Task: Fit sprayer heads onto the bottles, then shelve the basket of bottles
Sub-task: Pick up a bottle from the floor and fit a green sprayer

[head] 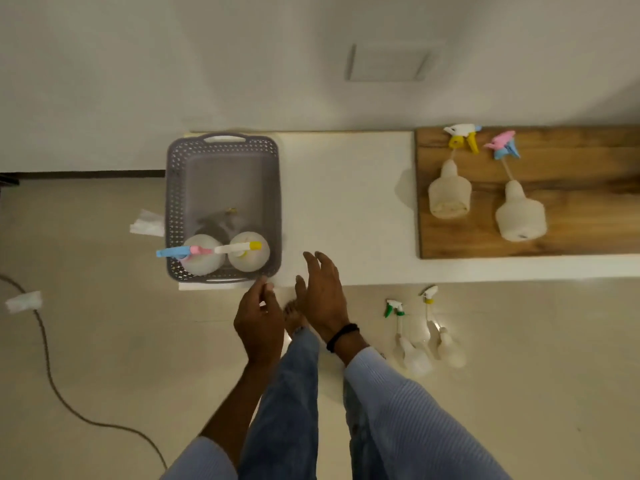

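At lower centre both hands, left hand [259,317] and right hand [323,296], hover apart and empty by the basket [223,147] on the desk [346,202], two capped bottles [204,263] parked inside, two uncapped bottles [449,195] upper right, likely next.

Plain home room, tiled floor [104,341], white wall [173,64], low white counter [346,202], loose cable [52,375]

Grey perforated basket [223,206] on white counter [346,202], two capped spray bottles [225,254] at its near end, left hand [259,323] by its near corner, right hand [323,299] open just right of it, wooden board [588,202] with two uncapped bottles [485,202] well right of it
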